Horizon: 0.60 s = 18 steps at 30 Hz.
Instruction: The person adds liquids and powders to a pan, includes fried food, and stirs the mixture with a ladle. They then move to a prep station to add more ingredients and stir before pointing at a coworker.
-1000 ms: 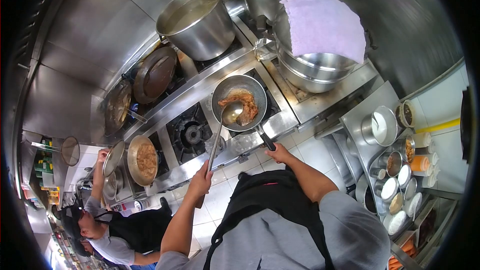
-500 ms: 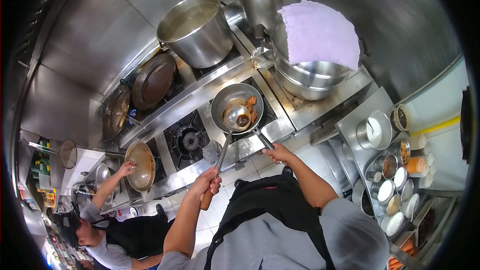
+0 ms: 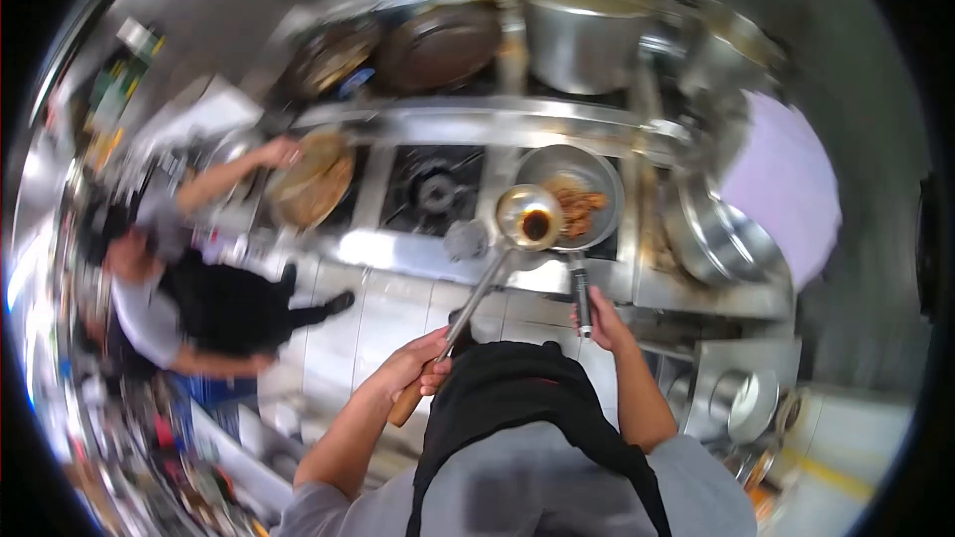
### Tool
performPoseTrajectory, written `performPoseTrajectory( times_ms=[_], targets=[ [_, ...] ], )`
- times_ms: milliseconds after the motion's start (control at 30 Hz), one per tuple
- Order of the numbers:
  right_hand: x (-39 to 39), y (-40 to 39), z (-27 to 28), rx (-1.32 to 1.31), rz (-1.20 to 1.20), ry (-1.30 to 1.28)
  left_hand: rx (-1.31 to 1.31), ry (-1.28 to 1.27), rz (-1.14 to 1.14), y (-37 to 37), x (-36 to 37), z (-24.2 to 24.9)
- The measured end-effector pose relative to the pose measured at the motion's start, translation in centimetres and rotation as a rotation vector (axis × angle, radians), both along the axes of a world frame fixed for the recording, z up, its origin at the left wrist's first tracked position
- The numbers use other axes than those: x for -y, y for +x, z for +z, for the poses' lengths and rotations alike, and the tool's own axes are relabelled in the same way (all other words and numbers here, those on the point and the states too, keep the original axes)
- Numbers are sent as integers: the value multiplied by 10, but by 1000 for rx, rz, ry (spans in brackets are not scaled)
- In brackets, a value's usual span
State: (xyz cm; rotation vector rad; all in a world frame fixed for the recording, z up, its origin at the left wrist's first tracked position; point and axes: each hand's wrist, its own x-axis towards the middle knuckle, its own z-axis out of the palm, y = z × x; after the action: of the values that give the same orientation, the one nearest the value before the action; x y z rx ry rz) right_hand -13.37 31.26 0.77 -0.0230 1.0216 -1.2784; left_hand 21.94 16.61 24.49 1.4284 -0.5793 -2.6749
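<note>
My left hand (image 3: 416, 366) is closed around the wooden-ended handle of a ladle (image 3: 476, 300). The ladle's round bowl (image 3: 512, 211) holds a little dark sauce and hangs over the left rim of a frying pan (image 3: 605, 174). Browned pieces of food (image 3: 579, 207) lie in the pan, beside the ladle bowl. At the pan's dark handle (image 3: 581, 288), my right hand (image 3: 604, 325) grips near the end; some fingers are hidden. The pan is over the right-hand front burner of the stove.
A bare burner (image 3: 434, 189) and a crumpled grey cloth (image 3: 465, 240) are left of the pan. Behind stands a large stockpot (image 3: 585, 45). To the right are steel bowls (image 3: 721, 239) under a lilac cloth (image 3: 786, 179). A co-worker (image 3: 224, 288) at left reaches to another pan (image 3: 313, 179).
My view has swung left, shifting the stove rightward. The ladle bowl has moved from inside the pan to its left rim. Both hands keep their grips. The co-worker's pan now looks tilted differently.
</note>
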Motion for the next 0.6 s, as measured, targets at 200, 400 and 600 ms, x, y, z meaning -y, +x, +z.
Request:
performPoseTrajectory(
  times_ms=[200,400,600],
  targets=[
    [-55,-29,-106,58,212,292,61,-150,50,68,-115,-6],
    [-128,-66,-199,-252,595,586,213,-124,364,133,-258,-24],
    [-93,-54,-178,-565,915,549,254,-7,717,183,-418,-73]
  ],
)
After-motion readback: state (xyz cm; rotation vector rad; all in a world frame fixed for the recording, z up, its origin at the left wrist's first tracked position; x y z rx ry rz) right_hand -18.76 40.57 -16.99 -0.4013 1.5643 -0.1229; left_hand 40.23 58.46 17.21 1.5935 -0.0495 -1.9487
